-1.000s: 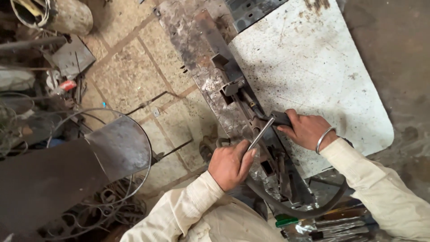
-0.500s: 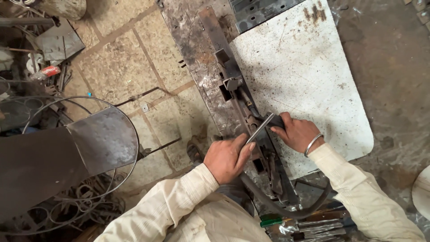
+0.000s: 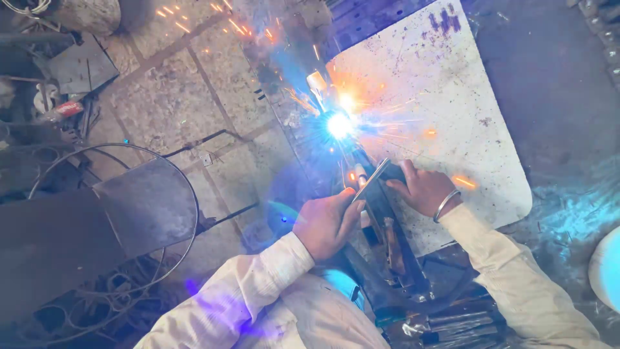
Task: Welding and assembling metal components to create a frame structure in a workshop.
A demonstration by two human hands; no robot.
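A long rusty steel bar (image 3: 394, 252) lies across a white, scuffed metal sheet (image 3: 478, 116). My left hand (image 3: 326, 223) is closed on a thin shiny metal strip (image 3: 371, 178) that slants up to the right over the bar. My right hand (image 3: 420, 187), with a bangle on the wrist, grips a small dark metal piece (image 3: 392, 172) at the strip's far end. Just beyond both hands a bright blue-white welding flash (image 3: 339, 124) burns on the bar and throws orange sparks. What makes the flash is hidden by glare.
A dark steel plate inside a wire ring (image 3: 139, 207) stands to the left on the stone-slab floor (image 3: 161, 97). Scrap and cables (image 3: 58, 110) fill the far left. Loose tools (image 3: 452, 320) lie by my lap. A pale round object (image 3: 607, 268) shows at the right edge.
A welding flash with sparks has appeared on the bar beyond my hands, casting blue light. My hands stay on the strip and the dark piece, nearly where they were.
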